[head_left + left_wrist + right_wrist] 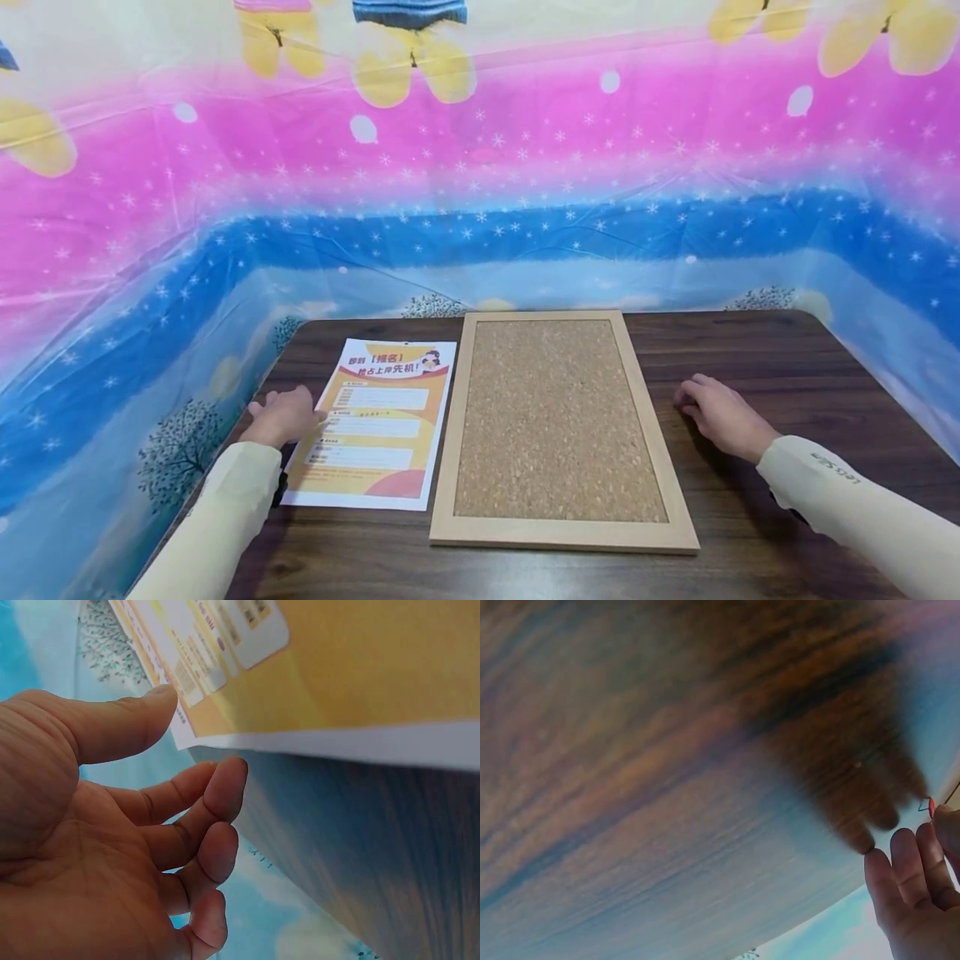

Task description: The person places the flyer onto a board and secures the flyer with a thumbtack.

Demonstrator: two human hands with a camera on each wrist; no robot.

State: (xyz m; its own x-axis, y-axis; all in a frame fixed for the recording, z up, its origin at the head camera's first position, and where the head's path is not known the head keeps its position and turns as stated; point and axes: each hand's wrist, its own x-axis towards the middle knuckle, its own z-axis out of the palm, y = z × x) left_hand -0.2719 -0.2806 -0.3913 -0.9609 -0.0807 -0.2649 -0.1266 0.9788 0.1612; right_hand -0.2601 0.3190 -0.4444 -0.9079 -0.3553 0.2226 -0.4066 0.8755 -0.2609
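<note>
A printed poster [378,446] in orange and white lies on the table left of a cork board [555,417] with a pale wooden frame. My left hand [281,414] is at the poster's left edge. In the left wrist view, the thumb overlaps the poster's margin [420,742], while the loosely bent fingers [225,791] stay below the edge, apart from the thumb. Right of the board, my right hand [723,417] is low over the wood. It pinches a small red clip-like piece with a thin wire outline [931,808], partly hidden by the thumb.
The dark wood table [750,350] has rounded back corners. A pink and blue patterned cloth [510,233] hangs behind it and round both sides. The board reaches nearly to the table's back edge.
</note>
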